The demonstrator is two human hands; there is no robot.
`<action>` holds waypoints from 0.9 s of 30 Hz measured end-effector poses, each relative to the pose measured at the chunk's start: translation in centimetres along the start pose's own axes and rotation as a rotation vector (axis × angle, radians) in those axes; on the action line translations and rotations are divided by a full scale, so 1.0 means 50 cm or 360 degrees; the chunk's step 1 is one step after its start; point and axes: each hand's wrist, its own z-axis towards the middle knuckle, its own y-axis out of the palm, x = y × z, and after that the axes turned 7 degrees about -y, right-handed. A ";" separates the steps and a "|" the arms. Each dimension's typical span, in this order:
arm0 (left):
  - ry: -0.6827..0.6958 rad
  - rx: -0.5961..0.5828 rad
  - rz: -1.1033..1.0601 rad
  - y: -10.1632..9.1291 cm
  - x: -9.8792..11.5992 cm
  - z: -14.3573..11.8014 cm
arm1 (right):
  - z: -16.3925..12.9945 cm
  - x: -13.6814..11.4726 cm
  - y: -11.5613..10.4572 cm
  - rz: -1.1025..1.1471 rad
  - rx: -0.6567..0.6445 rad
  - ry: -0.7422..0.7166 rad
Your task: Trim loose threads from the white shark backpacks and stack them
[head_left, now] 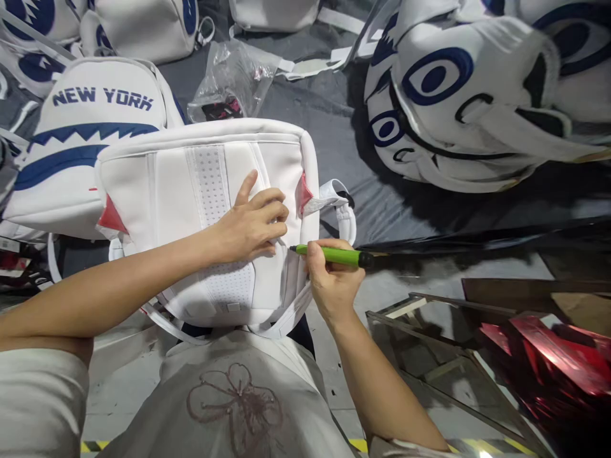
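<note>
A white backpack point(172, 191) lies in front of me with its padded back side up, partly over the table's edge. Red triangular tabs show at both of its sides. My left hand point(258, 222) rests on the back panel, fingers spread, pressing on the white material. In my right hand point(334, 280) is a green marker point(341, 256) with a black end, gripped between thumb and fingers. Its dark tip points left at the panel, close beside my left fingers; whether it touches the surface I cannot tell.
Left stands another white backpack point(105, 114) lettered NEW YORK. White backpacks with blue eye designs point(439, 76) are piled at the right on the dark table cover point(324, 108). A clear plastic bag point(233, 76) lies behind. Lower right are a metal frame point(429, 337) and shiny red material point(558, 350).
</note>
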 end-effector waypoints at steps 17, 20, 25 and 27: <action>-0.0053 -0.0116 0.0232 -0.175 0.056 0.042 | 0.045 -0.063 -0.050 -0.0097 -0.0243 -0.0970; -0.0287 0.0024 0.0156 -0.254 0.138 0.012 | 0.065 -0.133 -0.083 -0.0011 -0.0251 -0.1298; -0.0781 0.0226 -0.0057 -0.304 0.249 -0.021 | 0.109 -0.228 -0.143 0.0030 -0.0494 -0.1655; -0.0888 0.0230 -0.0163 -0.255 0.251 -0.027 | 0.113 -0.205 -0.135 0.0046 -0.0596 -0.1589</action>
